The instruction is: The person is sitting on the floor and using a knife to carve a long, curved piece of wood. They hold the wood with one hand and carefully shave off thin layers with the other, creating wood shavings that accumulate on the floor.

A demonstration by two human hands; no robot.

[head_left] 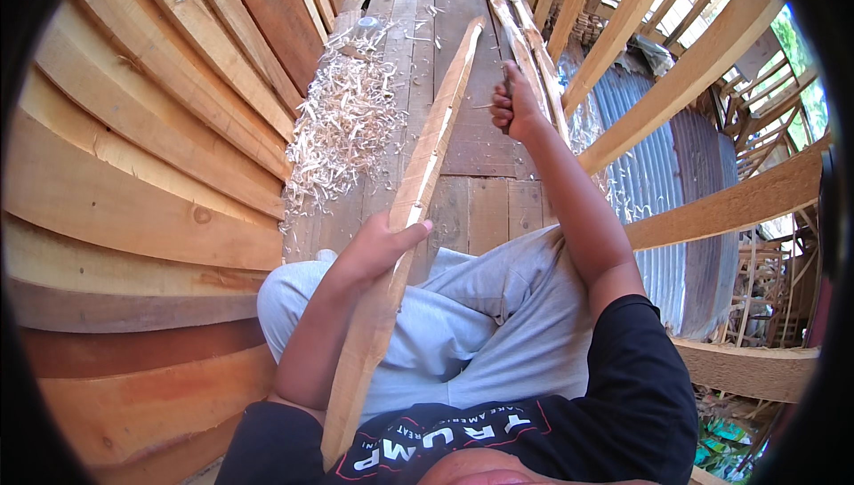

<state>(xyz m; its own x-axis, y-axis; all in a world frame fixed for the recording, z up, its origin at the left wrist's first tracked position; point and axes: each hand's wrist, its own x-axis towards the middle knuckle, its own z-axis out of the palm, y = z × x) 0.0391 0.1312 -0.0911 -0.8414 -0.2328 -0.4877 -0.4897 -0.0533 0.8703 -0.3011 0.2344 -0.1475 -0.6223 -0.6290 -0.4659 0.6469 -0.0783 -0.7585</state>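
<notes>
My left hand (pixel 384 246) is wrapped round a long, pale wooden plank (pixel 433 140), its thumb across the top face. The plank slants from my chest, over my crossed legs, to a narrowed far end above the floor. Fresh pale cut patches run along its upper part. Off to the plank's right, my right hand (pixel 521 109) is raised in a fist round a small tool with a dark handle (pixel 507 86). A thin piece juts from the fist toward the plank without touching it; the tool's exact kind is hidden by the fingers.
Curled wood shavings (pixel 342 120) heap on the plank floor (pixel 463 142), left of the plank. A wall of stacked boards (pixel 151 209) rises close on my left. Two long wooden strips (pixel 519 36) lie at the right edge, beside slanted rails (pixel 689 76) and corrugated metal sheets (pixel 645 173).
</notes>
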